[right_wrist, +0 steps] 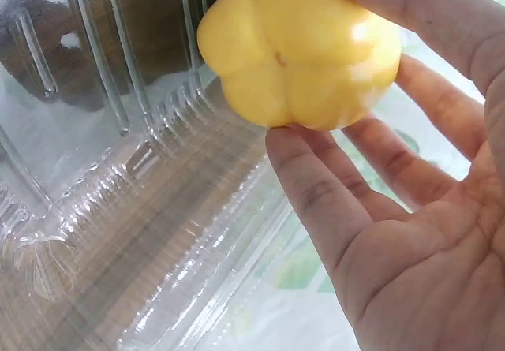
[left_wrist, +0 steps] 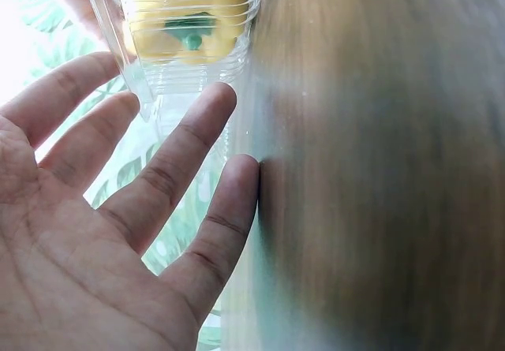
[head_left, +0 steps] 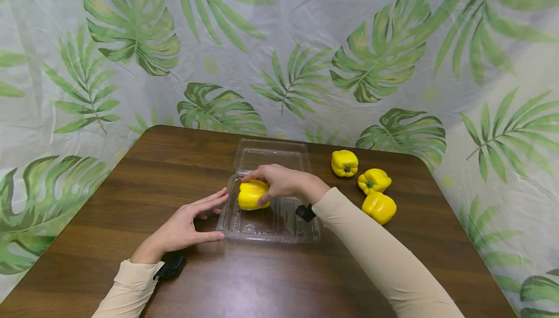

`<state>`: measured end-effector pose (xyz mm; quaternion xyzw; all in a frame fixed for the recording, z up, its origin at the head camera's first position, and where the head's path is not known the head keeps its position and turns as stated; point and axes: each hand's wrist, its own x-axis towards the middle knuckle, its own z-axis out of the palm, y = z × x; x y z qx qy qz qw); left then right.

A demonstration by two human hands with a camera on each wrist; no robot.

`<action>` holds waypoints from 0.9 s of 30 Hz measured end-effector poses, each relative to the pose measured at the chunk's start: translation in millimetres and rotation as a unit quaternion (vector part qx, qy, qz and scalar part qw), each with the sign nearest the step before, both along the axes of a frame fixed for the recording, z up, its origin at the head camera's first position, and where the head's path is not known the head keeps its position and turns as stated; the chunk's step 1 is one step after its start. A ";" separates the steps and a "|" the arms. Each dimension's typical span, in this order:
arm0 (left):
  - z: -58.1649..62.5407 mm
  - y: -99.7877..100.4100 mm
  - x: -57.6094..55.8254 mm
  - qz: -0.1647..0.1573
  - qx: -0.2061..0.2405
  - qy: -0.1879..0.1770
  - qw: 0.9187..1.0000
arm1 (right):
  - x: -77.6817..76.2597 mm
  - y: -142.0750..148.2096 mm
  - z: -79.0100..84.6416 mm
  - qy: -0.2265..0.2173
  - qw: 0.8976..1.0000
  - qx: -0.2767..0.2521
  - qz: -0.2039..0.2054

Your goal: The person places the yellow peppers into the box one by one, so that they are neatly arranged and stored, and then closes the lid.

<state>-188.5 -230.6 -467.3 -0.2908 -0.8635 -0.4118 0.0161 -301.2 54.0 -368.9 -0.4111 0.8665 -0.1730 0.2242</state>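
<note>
My right hand (head_left: 281, 182) grips a yellow bell pepper (head_left: 251, 195) between thumb and fingers, in the left part of a clear plastic clamshell container (head_left: 279, 234). In the right wrist view the pepper's lobed bottom (right_wrist: 292, 51) faces the camera. Through the container wall, the left wrist view shows its green stem (left_wrist: 192, 39). My left hand (head_left: 188, 223) is at the container's left side with its fingers spread and straight, thumb at the near left corner. It holds nothing.
Three more yellow bell peppers, one at the back (head_left: 344, 163), one in the middle (head_left: 374, 181) and one nearest (head_left: 379, 208), lie right of the container on the brown wooden table (head_left: 183, 148). The container's lid (head_left: 272, 155) lies folded back. Behind hangs a leaf-patterned cloth (head_left: 301, 26).
</note>
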 end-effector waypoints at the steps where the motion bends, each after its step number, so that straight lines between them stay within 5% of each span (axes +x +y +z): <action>1: -0.2 -0.1 -0.1 0.000 0.001 0.000 1.000 | -0.1 -0.2 -0.1 0.000 1.000 0.001 -0.001; 27: 1.6 -0.3 0.2 0.000 -0.002 -0.004 1.000 | 1.6 0.4 1.7 0.020 0.999 0.017 -0.018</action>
